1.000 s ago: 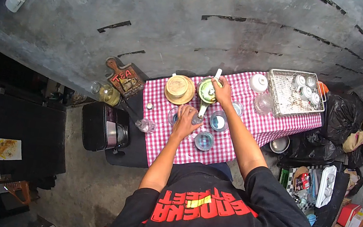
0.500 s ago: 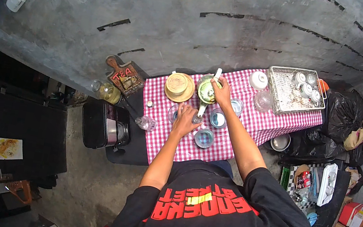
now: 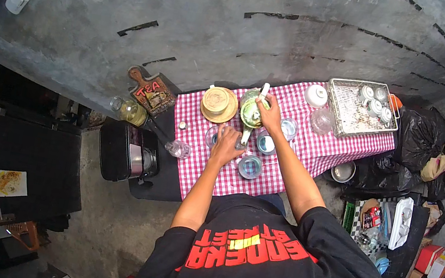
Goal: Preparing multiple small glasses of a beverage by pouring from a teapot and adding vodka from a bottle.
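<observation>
My right hand (image 3: 268,115) is closed on the side of a green teapot (image 3: 250,108) with a white handle (image 3: 264,91). The pot's pale spout (image 3: 245,136) points toward me, over a small clear glass (image 3: 241,145). Around that glass are the fingers of my left hand (image 3: 227,144), partly hiding it. Whether liquid flows is too small to tell. Close by stand a clear glass cup (image 3: 212,135) left of my hand, another glass cup (image 3: 266,143) to the right, one nearer me (image 3: 250,168), and one farther right (image 3: 288,129).
On the checked tablecloth (image 3: 203,180) stand a woven saucer and cup (image 3: 218,104), a clear bottle (image 3: 178,149), a white bowl (image 3: 316,95), a glass jar (image 3: 321,121) and a wire tray (image 3: 334,127) with several cups. A wooden board (image 3: 150,92) leans at left; black bags (image 3: 416,137) lie right.
The view has shifted very slightly. Both hands keep their places at the teapot and the small glass; otherwise nothing visibly differs.
</observation>
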Tool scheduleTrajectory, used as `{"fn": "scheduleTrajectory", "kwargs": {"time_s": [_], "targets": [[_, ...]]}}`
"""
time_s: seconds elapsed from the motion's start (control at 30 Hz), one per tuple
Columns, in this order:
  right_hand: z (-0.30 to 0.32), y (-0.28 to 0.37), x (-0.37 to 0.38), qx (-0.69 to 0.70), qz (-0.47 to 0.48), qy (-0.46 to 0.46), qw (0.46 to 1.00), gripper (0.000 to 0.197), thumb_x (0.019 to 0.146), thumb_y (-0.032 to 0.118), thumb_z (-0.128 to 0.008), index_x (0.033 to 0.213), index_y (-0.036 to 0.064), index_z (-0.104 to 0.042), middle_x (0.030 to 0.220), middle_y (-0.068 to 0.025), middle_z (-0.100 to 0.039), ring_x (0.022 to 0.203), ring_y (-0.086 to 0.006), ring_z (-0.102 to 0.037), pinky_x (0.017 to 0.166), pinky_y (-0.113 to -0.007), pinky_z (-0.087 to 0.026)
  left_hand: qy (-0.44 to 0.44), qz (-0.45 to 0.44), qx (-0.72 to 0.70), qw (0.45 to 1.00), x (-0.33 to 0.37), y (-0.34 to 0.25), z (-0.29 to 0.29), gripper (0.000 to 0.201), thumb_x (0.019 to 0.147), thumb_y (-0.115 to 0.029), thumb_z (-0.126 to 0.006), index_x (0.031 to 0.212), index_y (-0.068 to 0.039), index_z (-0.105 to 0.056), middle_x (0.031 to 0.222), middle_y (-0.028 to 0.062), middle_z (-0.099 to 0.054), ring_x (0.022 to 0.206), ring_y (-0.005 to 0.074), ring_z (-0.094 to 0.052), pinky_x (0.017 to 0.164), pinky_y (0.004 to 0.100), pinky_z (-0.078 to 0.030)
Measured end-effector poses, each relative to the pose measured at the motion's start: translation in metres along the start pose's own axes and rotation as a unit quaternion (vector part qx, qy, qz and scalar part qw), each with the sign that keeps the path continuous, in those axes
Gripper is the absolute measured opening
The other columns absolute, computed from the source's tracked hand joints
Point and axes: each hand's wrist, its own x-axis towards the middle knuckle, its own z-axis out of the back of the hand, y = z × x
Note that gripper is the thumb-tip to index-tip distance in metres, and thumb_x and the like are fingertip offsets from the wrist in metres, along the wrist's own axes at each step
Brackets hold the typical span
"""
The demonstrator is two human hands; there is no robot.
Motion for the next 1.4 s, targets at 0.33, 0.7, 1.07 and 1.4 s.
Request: {"fn": "scheduleTrajectory", "kwargs": {"time_s": [0.33,0.7,1.07,1.4], "targets": [[0.0,-0.005,-0.002,0.008,0.012,-0.007,1.0,0.04,0.089,0.02,-0.071,0.121,-0.0014,-0.058,0.113,-0.0123,-0.065,0.108,-0.0202,-0.061,0.096,-0.033,-0.047,-0.001,-0.01,-0.002,1.0,0.001,-0.003,0.001,0.053,0.063,-0.025,-0.087,0.105,-0.002,-0.063,0.099,0.012,-0.06,0.111,0.0298,-0.053,0.118,0.0507,-0.021],[0.001,-0.002,-0.01,0.013,0.04,-0.007,0.999,0.042,0.09,0.021,-0.071,0.123,-0.0018,-0.057,0.114,-0.0134,-0.065,0.108,-0.0208,-0.061,0.097,-0.034,-0.047,0.02,-0.019,0.0,1.0,0.002,-0.003,0.004,0.051,0.063,-0.025,-0.087,0.102,-0.002,-0.063,0.097,0.0118,-0.061,0.111,0.03,-0.053,0.118,0.0503,-0.021],[0.003,0.0,-0.016,0.007,0.052,-0.008,0.999,0.042,0.09,0.02,-0.071,0.122,-0.0032,-0.057,0.114,-0.0149,-0.066,0.108,-0.021,-0.062,0.097,-0.033,-0.046,0.027,-0.017,0.003,0.999,0.001,-0.003,0.004,0.049,0.063,-0.022,-0.087,0.101,-0.003,-0.062,0.099,0.0119,-0.062,0.114,0.0311,-0.052,0.118,0.0506,-0.022],[0.004,0.001,-0.019,-0.003,0.041,-0.006,0.999,0.045,0.088,0.023,-0.073,0.123,-0.0004,-0.056,0.113,-0.0132,-0.065,0.106,-0.0213,-0.062,0.094,-0.034,-0.048,0.018,-0.023,0.018,0.999,-0.002,-0.005,0.003,0.049,0.062,-0.023,-0.088,0.101,-0.004,-0.064,0.106,0.0119,-0.06,0.123,0.0305,-0.049,0.119,0.0495,-0.021]]}}
